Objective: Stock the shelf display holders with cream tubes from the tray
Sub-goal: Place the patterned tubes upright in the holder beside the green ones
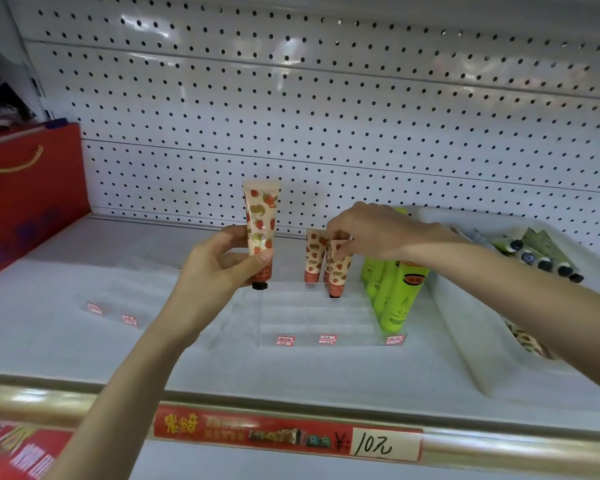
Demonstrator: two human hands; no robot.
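- At the middle of the shelf, the right hand (371,233) pinches the crimped top of a strawberry-print cream tube (338,273), which stands cap-down in a far slot of the clear display holder (312,317).
- Just left of it and slightly farther back, a second strawberry tube (314,258) stands upright in the same holder.
- To the left, the left hand (222,265) grasps a third strawberry tube (261,233) between thumb and fingers, upright with its black cap down, over the holder's far left corner.
- Green tubes (395,296) fill the holder's right column, leaning back.
- Small red price tags (285,340) line the holder's near edge.
- On the right sits the white tray (499,341), holding dark-capped tubes (541,258) at its far end.
- Another clear holder (111,310) lies to the left.
- A red bag (28,202) stands at the far left, against the pegboard back wall (326,116).
- Along the near shelf rail runs a red price strip (284,433).
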